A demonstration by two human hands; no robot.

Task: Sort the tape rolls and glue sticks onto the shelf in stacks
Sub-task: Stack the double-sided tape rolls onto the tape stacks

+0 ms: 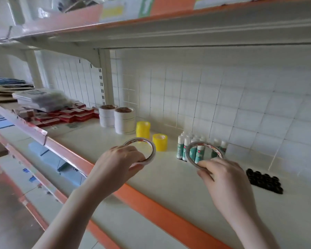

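Note:
My left hand [116, 164] grips a thin white tape ring [152, 147] by its near rim, held above the shelf [169, 186]. My right hand [224, 178] pinches a second thin tape ring [188, 150], tilted, in front of the glue sticks [186, 142]. These green-and-white glue sticks stand upright in a group by the back wall. Two stacks of white tape rolls [125, 120] stand at the back left. Beside them are two stacks of yellow tape rolls [160, 141], one taller than the other.
A black tray of small round items [264, 180] lies at the right on the shelf. Red boxes [70, 114] and wrapped packs [41, 97] fill the left section. An upper shelf [151, 24] hangs overhead. The orange shelf edge [160, 211] runs diagonally in front.

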